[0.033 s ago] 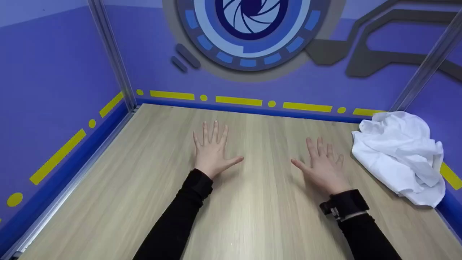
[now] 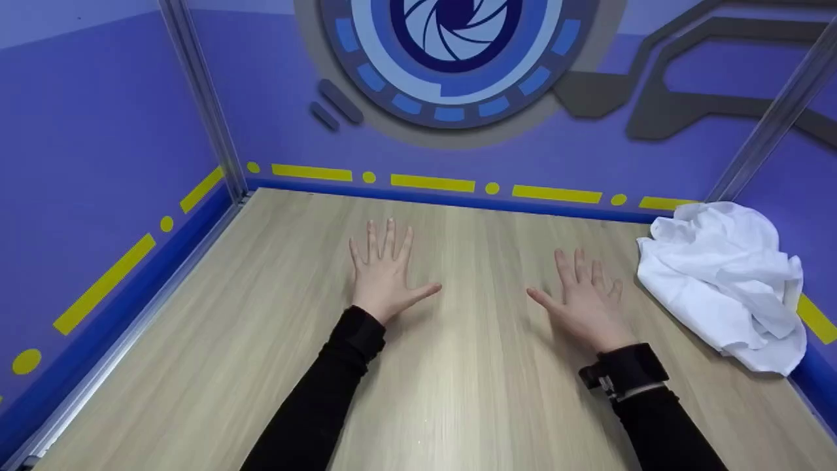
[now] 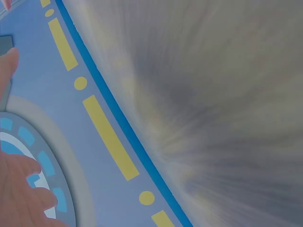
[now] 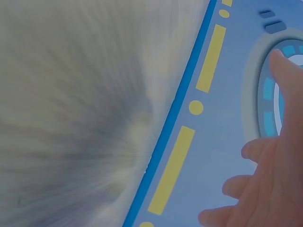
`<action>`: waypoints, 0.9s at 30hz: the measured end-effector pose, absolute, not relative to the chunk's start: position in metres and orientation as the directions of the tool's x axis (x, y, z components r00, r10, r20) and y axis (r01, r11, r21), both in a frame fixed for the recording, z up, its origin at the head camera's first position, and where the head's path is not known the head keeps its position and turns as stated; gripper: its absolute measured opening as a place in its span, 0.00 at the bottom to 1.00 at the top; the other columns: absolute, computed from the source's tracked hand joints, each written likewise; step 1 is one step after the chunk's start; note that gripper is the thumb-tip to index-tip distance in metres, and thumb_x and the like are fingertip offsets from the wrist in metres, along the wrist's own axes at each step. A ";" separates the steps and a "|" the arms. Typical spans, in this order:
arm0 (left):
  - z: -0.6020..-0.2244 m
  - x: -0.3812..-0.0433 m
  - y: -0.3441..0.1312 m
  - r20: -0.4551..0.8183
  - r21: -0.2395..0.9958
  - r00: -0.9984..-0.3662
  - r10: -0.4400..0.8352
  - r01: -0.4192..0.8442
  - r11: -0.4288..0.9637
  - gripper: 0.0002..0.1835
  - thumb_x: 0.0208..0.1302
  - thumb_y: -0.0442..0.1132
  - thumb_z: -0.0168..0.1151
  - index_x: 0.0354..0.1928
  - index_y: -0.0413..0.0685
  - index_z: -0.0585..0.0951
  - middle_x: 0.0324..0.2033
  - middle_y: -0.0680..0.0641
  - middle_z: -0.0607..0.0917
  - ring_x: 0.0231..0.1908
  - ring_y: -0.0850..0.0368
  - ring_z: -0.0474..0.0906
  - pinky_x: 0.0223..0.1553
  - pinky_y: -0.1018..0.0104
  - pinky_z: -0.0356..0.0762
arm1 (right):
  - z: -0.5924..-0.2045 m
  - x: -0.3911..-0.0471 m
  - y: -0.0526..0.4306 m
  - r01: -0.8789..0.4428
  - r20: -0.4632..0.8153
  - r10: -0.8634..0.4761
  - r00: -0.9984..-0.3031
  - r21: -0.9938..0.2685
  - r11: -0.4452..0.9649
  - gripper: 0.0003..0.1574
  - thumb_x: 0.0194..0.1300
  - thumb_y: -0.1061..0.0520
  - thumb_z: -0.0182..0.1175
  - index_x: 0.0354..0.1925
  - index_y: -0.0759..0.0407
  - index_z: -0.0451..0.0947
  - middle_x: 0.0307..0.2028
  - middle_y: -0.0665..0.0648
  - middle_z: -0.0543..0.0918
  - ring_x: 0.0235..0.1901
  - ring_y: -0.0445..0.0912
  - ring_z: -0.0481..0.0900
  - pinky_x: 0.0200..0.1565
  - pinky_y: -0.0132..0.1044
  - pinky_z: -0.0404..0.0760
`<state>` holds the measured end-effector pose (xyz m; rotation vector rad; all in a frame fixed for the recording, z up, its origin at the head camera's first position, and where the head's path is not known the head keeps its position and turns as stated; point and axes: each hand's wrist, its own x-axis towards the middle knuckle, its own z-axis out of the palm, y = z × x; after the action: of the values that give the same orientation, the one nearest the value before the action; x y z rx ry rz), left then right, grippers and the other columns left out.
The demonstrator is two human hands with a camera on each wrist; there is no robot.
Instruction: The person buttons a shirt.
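My left hand hovers over the wooden tabletop, fingers straight and spread, thumb out to the right. Across from it, my right hand has its fingers spread too, with its thumb toward the left hand. Neither holds anything. A crumpled white cloth lies to the right of my right hand, near the back right corner. At the lower left of the left wrist view, parts of the left hand show; the right hand fills the right side of the right wrist view.
Blue-purple walls with yellow markings enclose the table at the back and both sides. Metal posts stand at the two back corners. Black bands circle both wrists over black sleeves.
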<state>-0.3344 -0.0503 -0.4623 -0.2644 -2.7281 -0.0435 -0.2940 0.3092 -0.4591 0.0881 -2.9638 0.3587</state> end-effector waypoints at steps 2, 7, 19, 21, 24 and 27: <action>-0.462 -0.335 -0.050 0.388 -0.005 -0.904 0.179 0.192 0.981 0.66 0.35 0.93 0.26 0.76 0.65 0.40 0.76 0.45 0.37 0.75 0.36 0.34 0.66 0.27 0.29 | -0.459 -0.294 0.309 -0.076 0.162 -0.039 -0.986 -0.232 0.970 0.62 0.56 0.14 0.38 0.75 0.37 0.27 0.76 0.60 0.28 0.72 0.70 0.28 0.60 0.78 0.26; -0.463 -0.335 -0.050 0.386 0.001 -0.905 0.176 0.191 0.982 0.66 0.35 0.93 0.27 0.76 0.65 0.41 0.76 0.45 0.39 0.75 0.36 0.34 0.66 0.28 0.28 | -0.459 -0.294 0.310 -0.075 0.164 -0.038 -0.986 -0.228 0.971 0.62 0.56 0.14 0.37 0.75 0.37 0.26 0.76 0.60 0.28 0.72 0.70 0.29 0.60 0.78 0.28; -0.463 -0.333 -0.050 0.388 0.011 -0.904 0.178 0.198 0.980 0.65 0.36 0.93 0.27 0.76 0.65 0.39 0.76 0.45 0.39 0.75 0.36 0.33 0.67 0.28 0.29 | -0.449 -0.291 0.330 -0.053 0.168 -0.011 -0.986 -0.244 0.968 0.62 0.59 0.16 0.40 0.76 0.42 0.28 0.75 0.66 0.30 0.71 0.73 0.31 0.60 0.77 0.25; -0.463 -0.333 -0.050 0.384 0.015 -0.906 0.179 0.200 0.980 0.65 0.36 0.93 0.27 0.76 0.65 0.39 0.77 0.45 0.39 0.75 0.36 0.32 0.67 0.28 0.29 | -0.446 -0.290 0.338 -0.045 0.178 -0.001 -0.984 -0.244 0.969 0.63 0.59 0.16 0.41 0.77 0.45 0.31 0.75 0.69 0.32 0.70 0.74 0.32 0.59 0.78 0.27; -0.464 -0.333 -0.050 0.379 0.021 -0.908 0.180 0.203 0.979 0.65 0.37 0.92 0.27 0.76 0.65 0.38 0.77 0.44 0.39 0.75 0.36 0.32 0.67 0.28 0.29 | -0.444 -0.290 0.351 -0.020 0.178 0.027 -0.984 -0.257 0.966 0.64 0.59 0.17 0.42 0.77 0.48 0.34 0.74 0.71 0.33 0.70 0.75 0.32 0.57 0.81 0.30; -0.464 -0.333 -0.049 0.375 0.010 -0.909 0.182 0.200 0.980 0.65 0.37 0.92 0.27 0.76 0.65 0.38 0.77 0.44 0.39 0.75 0.36 0.33 0.67 0.27 0.31 | -0.442 -0.291 0.367 0.010 0.168 0.059 -0.984 -0.275 0.961 0.64 0.60 0.18 0.44 0.77 0.53 0.39 0.74 0.73 0.33 0.69 0.77 0.32 0.55 0.82 0.32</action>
<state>-0.3332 -0.0492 -0.4643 -0.2752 -2.7451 -0.0686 -0.2908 0.3675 -0.4419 -0.0519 -2.9373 0.4106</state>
